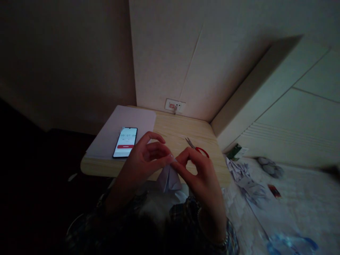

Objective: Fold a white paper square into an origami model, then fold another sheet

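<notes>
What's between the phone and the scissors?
In the head view, the left hand comes between the phone and the scissors, then a stretch of pale wooden tabletop.

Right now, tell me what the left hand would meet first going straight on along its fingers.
First the folded paper that the left hand pinches, then probably the right hand just beyond; depth there is hard to judge.

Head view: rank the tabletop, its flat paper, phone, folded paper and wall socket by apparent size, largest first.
1. Tabletop
2. Flat paper
3. Phone and folded paper: unsure; the latter is nearer, partly hidden
4. Wall socket
</notes>
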Tool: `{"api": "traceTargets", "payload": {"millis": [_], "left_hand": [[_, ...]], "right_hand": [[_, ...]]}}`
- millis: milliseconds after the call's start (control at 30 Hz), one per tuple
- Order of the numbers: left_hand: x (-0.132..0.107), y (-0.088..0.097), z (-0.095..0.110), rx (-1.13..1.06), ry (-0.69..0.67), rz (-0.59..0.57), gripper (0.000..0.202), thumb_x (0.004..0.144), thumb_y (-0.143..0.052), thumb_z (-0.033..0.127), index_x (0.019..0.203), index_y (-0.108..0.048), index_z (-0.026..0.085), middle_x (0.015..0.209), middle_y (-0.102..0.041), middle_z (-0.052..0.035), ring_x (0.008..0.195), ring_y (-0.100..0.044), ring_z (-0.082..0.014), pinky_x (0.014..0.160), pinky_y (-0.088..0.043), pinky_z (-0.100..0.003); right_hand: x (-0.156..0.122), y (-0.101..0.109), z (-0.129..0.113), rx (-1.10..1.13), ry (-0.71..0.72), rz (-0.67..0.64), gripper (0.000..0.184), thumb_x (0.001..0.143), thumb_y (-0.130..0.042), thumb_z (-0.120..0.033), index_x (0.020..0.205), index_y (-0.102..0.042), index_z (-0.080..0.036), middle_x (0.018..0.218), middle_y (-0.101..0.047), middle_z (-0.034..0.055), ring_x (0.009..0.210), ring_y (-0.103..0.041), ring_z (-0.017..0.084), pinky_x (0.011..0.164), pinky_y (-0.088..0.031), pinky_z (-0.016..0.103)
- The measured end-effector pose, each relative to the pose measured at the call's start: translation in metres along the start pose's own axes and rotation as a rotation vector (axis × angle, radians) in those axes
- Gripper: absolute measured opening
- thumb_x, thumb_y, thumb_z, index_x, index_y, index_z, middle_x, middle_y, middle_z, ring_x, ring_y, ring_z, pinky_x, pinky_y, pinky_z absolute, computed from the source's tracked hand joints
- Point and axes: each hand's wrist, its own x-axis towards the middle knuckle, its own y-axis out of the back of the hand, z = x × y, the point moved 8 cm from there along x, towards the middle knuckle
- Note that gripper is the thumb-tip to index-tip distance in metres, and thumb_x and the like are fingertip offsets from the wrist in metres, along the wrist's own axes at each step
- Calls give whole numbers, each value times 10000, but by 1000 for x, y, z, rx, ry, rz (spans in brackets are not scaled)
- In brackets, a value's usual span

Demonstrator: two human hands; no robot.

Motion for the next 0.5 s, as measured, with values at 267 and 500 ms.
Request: {"api": "traceTargets", "payload": {"millis": [267,500], "left_hand": [[-5,12,11,97,-172,186,337,617,-762,173,684,-433,208,616,-549,71,623,-604,-109,608,-492,-211],[1,2,-3,-2,19,-1,468,573,-798,169,951,-526,219,754,-661,38,712,-656,-154,619,-497,-235]], "right_hand": [[1,-8,13,35,-79,-52,191,808,-652,-372,704,-618,-215,655,-613,1,640,-562,162,597,-448,296],[-1,6,23,138,-171,86,232,782,-661,-320,623,-540,-201,588,-513,-36,589,-495,129,554,-393,246]]}}
